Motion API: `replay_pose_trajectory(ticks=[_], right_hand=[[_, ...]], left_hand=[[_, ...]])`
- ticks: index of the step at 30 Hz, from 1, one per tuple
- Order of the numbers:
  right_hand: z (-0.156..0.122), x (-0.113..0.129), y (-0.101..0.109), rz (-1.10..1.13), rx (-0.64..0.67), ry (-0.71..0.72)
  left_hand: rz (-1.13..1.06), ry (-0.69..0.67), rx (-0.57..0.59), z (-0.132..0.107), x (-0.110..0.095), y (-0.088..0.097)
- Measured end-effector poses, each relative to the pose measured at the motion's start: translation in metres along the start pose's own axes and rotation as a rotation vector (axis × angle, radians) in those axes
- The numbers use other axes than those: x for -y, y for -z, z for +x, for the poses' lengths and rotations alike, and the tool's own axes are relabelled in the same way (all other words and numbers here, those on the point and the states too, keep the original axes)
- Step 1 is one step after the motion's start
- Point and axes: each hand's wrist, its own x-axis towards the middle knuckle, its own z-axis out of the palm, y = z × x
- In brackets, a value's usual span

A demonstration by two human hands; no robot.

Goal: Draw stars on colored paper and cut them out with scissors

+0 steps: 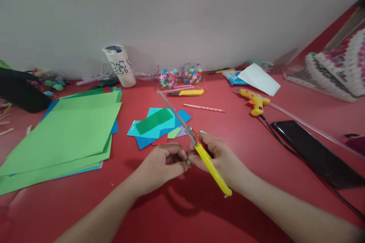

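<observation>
My right hand (pixel 221 159) is closed around yellow-handled scissors (pixel 199 148), whose long blades point up and left over the table. My left hand (pixel 162 165) is pinched shut just left of the scissors, its fingertips meeting the right hand's; a tiny green scrap (pixel 188 163) shows between them. Just beyond both hands lies a small pile of blue, teal and green paper pieces (pixel 156 125) on the red table (pixel 199 216).
A stack of large green sheets (pixel 68 136) lies at left. A white cup (pixel 121 65), star garland (pixel 181 75), yellow utility knife (pixel 189 92) and pencil (pixel 203 108) sit behind. A yellow glue gun (pixel 256 103), black phone (pixel 316 152) and white paper (pixel 259 79) are right.
</observation>
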Motion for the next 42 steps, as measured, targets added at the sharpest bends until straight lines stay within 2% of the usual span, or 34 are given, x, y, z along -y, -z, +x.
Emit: replay_pose_trajectory(ticks=[4,10,16,18,23,27,29,34,42], right_hand=[[0.001,-0.008,0.001,-0.008,-0.094,0.026],[0.001,-0.005,-0.001,-0.029,-0.103,-0.013],[0.002,-0.004,-0.001,-0.044,-0.130,0.024],[0.001,-0.001,0.003,-0.078,-0.075,0.031],[-0.005,0.006,0.019,-0.224,0.212,0.073],[-0.007,0.010,0.027,-0.392,0.343,0.055],[-0.008,0.011,0.028,-0.409,0.396,0.028],[-0.009,0.009,0.026,-0.363,0.426,-0.023],[-0.009,0.014,0.025,-0.430,0.435,-0.028]], left_hand=[[-0.110,0.011,-0.053,0.003,-0.001,-0.001],[-0.171,0.017,-0.079,0.003,-0.004,-0.001],[-0.254,0.009,-0.144,0.005,0.001,-0.003],[-0.295,-0.012,-0.177,0.005,0.001,0.000],[-0.286,-0.132,-0.315,0.002,-0.009,0.022],[-0.268,-0.215,-0.414,-0.003,-0.016,0.039],[-0.265,-0.235,-0.439,-0.004,-0.018,0.043],[-0.247,-0.211,-0.452,-0.005,-0.020,0.046],[-0.193,-0.178,-0.436,-0.009,-0.023,0.050]])
